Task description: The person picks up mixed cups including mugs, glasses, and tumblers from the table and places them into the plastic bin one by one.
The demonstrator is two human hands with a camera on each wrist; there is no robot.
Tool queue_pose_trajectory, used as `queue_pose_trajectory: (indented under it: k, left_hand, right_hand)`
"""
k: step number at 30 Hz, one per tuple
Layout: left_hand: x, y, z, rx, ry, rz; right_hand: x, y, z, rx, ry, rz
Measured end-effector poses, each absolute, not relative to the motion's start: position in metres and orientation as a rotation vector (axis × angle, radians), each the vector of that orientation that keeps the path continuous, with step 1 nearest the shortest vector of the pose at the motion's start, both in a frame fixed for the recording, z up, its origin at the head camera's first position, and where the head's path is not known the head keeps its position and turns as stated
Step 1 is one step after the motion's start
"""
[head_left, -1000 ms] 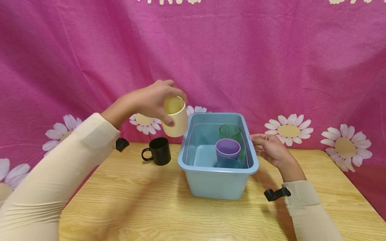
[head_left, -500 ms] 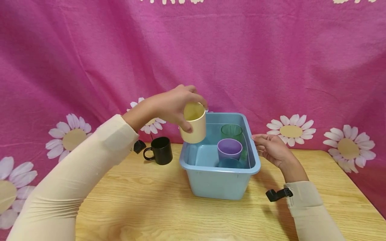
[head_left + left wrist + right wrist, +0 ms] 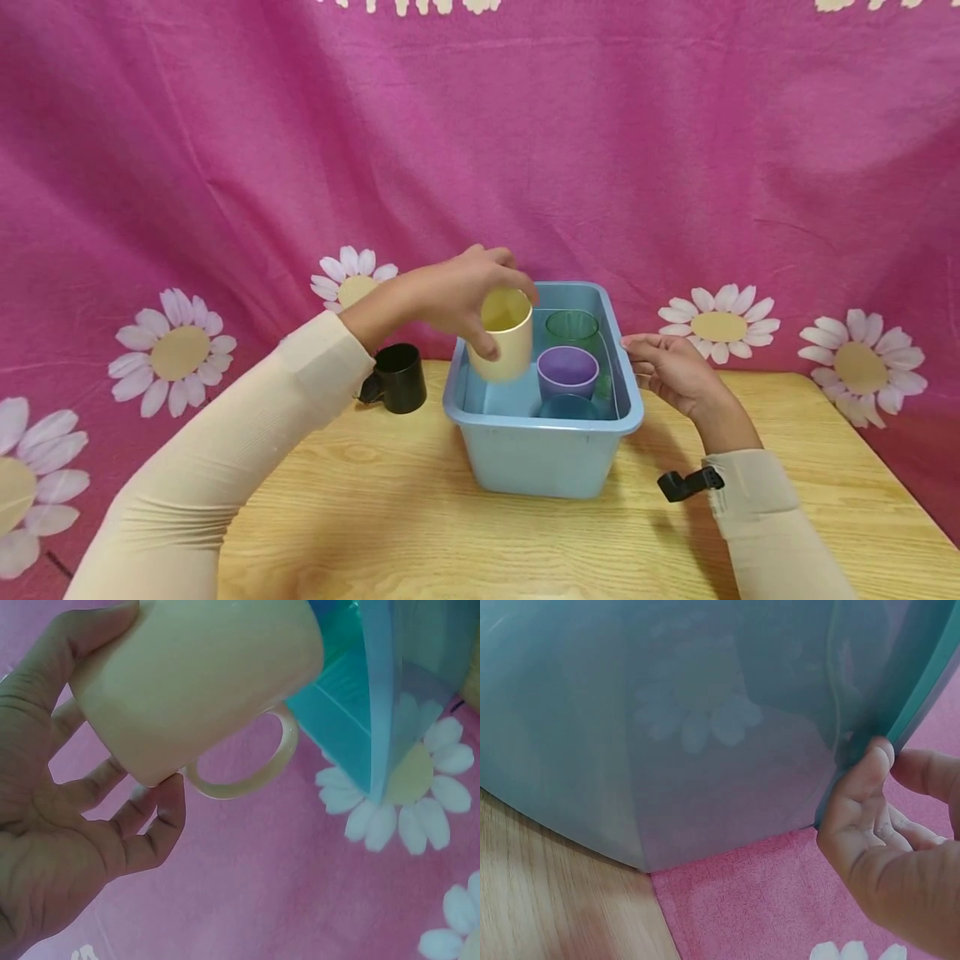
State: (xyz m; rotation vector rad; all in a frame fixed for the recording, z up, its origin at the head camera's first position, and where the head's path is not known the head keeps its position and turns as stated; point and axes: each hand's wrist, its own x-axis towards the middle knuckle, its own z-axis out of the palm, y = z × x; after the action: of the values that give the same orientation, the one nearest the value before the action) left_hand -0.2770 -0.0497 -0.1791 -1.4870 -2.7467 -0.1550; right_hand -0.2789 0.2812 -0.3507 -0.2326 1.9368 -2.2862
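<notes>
My left hand [image 3: 467, 293] grips a cream mug [image 3: 504, 354] by its rim from above, thumb on the near side. The mug hangs inside the left part of a blue plastic tub [image 3: 540, 458], its base lower than the tub's far rim in the head view. Its loop handle [image 3: 259, 776] shows in the left wrist view, pointing away from the palm. My right hand [image 3: 675, 372] pinches the tub's right rim [image 3: 911, 697] between thumb and fingers. Inside the tub, along the right, stand a green glass [image 3: 572, 323], a purple cup [image 3: 567, 368] and a blue glass [image 3: 568, 407].
On the wooden table [image 3: 360, 508], left of the tub, stands a black mug [image 3: 402, 382], its handle partly overlapped by my left wrist. A pink cloth [image 3: 637, 167] with daisies hangs right behind the table.
My left hand has carried the cream mug rightward and down, from beside the tub, over its left rim and into it. The right hand keeps its place on the rim.
</notes>
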Motion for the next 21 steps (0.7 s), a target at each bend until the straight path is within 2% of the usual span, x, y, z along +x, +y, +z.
queue_pose_trajectory:
  k: [21]
  left_hand:
    - [-0.289, -0.047, -0.245, -1.569, -2.726, -0.212]
  right_hand:
    - [-0.277, 0.281, -0.350, -0.216, 1.977, -2.262]
